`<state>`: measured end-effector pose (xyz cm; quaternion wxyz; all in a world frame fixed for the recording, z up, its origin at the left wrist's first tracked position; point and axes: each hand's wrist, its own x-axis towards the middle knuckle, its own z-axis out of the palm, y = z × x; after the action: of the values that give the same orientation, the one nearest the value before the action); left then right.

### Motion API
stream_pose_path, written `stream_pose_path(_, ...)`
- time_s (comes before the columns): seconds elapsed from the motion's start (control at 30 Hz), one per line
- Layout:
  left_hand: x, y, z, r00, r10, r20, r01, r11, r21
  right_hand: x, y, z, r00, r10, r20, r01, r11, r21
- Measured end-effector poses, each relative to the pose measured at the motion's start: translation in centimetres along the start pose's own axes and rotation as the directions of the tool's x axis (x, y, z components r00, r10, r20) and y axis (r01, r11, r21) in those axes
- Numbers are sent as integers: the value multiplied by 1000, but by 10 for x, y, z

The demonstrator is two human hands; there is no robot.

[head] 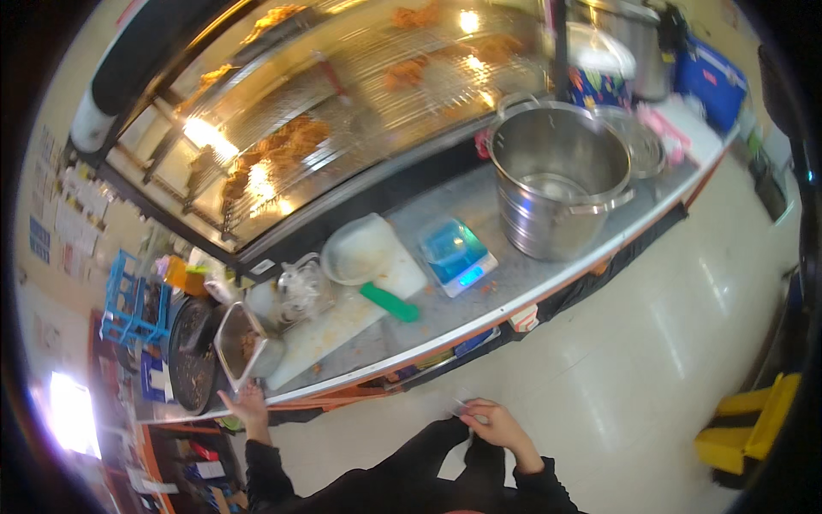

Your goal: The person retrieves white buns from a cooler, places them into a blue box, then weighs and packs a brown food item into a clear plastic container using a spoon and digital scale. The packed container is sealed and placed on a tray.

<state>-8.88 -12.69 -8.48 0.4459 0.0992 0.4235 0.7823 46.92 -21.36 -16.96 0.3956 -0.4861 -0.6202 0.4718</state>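
Note:
My left hand is at the counter's front edge, fingers spread, just below a square steel container with brown food in it. Away from the counter, over the floor, my right hand pinches a small clear item, blurred, that I cannot name. On the counter lie a white cutting board, a green-handled utensil and a clear plastic bowl. A digital kitchen scale with a lit display carries a blue-looking clear container.
A large open steel stockpot stands right of the scale. Behind the counter is a lit glass food warmer with fried food. A round dark tray and blue rack stand left. A yellow object is on the floor at right.

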Motion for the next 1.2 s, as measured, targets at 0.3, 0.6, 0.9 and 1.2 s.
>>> stream_pose_path(0.3, -9, 0, 10, 987, -121, 106, 134, 983, -127, 224, -225, 57, 811, -584, -41, 511, 741, -436)
stream_pose_path(0.6, -8, 12, 16, 989, -128, 71, 113, 977, 182, 262, -208, 88, 994, -93, -51, 19, 629, -777)
stream_pose_path(0.9, 8, 18, 36, 987, -150, 51, 128, 944, 304, 243, -155, 98, 958, -272, 86, 230, 555, -799)
stream_pose_path(1.2, 5, 18, 50, 998, -46, -37, 54, 962, 266, 286, -211, 91, 903, -429, 15, 303, 611, -731)
